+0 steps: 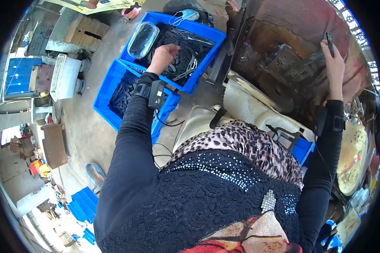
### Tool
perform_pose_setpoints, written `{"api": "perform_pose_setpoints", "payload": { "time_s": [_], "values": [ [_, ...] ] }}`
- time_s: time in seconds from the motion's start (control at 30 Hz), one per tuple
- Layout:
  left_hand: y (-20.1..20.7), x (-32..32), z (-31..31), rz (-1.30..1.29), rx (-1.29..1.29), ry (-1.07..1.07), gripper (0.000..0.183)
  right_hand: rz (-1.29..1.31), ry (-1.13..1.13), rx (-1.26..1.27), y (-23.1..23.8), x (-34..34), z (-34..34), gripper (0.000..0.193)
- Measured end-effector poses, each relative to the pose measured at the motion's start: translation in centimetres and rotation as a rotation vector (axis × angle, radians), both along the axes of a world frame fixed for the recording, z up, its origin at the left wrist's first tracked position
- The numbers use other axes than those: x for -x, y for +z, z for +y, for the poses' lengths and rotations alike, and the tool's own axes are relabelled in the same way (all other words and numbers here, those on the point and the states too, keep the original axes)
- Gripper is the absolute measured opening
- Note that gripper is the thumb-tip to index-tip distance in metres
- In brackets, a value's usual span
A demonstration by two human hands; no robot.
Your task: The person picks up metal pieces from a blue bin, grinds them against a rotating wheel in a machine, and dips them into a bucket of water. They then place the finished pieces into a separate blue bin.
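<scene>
Beside the left forearm's outer edge, on the concrete floor [86, 135], stands a blue crate [103, 86] of dark, narrow flat pieces [122, 90], the forearm crossing over its right part. Just beyond, meeting it along the near edge, sits a larger blue crate [207, 63], filled with similar dark strips [166, 36]. A clear plastic container [142, 40] lies at this crate's left edge, and a pale blue face mask [189, 15] at its far edge. The left hand [162, 60] hangs over the larger crate's middle, its fingers curled inward; whether they grip a strip cannot be told. Further right, a grimy metal block [289, 69] sits amid oily, stained surfaces. Past the block's right edge, the right hand [335, 65] is raised, its fingers closed around a slim dark piece [329, 44] that stands nearly upright, clear of both crates.
</scene>
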State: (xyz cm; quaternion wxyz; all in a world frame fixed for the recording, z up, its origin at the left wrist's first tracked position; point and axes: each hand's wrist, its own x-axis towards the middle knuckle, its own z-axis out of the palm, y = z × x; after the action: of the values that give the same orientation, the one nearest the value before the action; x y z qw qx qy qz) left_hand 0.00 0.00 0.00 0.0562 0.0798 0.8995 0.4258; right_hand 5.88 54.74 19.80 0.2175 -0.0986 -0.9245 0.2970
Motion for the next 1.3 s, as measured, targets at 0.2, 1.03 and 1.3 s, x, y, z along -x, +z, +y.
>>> {"api": "perform_pose_setpoints", "payload": {
  "time_s": [0.2, 1.03, 1.3],
  "values": [
    [-2.5, -0.6, -1.5, -0.023, 0.165, -0.026, 0.023, -0.082, -0.001, -0.011, -1.3, 3.4, 1.0, 0.035],
    [-7.4, -3.4, -2.8, -0.105, 0.498, 0.029, 0.017, -0.245, -0.081, -0.025, -8.1, -5.4, 0.1, 0.030],
    [-7.3, -1.2, -3.3, -0.049, 0.429, -0.021, 0.020, -0.421, -0.021, -0.159, -14.7, -13.9, -0.3, 0.033]
  ]
}}
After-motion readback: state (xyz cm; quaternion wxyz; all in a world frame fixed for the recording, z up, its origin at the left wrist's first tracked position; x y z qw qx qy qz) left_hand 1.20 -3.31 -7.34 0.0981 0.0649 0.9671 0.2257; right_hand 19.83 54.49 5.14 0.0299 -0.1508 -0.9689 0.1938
